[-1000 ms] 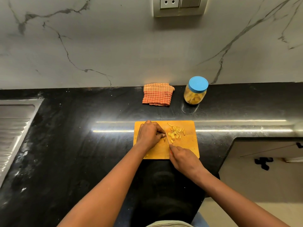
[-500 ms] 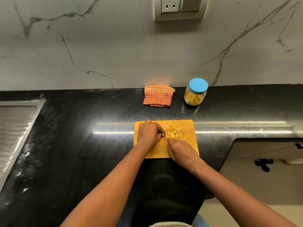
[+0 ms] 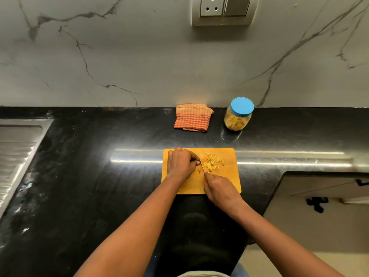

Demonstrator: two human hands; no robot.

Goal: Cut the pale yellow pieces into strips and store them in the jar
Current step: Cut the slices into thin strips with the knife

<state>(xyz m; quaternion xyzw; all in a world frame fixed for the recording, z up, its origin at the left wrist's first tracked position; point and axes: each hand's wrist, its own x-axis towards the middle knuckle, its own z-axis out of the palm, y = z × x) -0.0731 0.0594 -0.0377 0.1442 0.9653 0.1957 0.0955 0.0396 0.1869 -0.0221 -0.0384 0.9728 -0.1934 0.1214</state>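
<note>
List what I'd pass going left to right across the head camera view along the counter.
Steel drainboard → left hand → knife → cut strips → jar. The checked cloth, cutting board and right hand overlap these, so they're left out.

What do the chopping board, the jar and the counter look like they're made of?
Board: matte orange-tan, probably wood or bamboo, though plastic is possible. Jar: clear, likely plastic or glass, since yellow contents show through; lid looks like smooth blue plastic. Counter: polished black stone, perhaps granite, speckled and mirroring a light strip.
</note>
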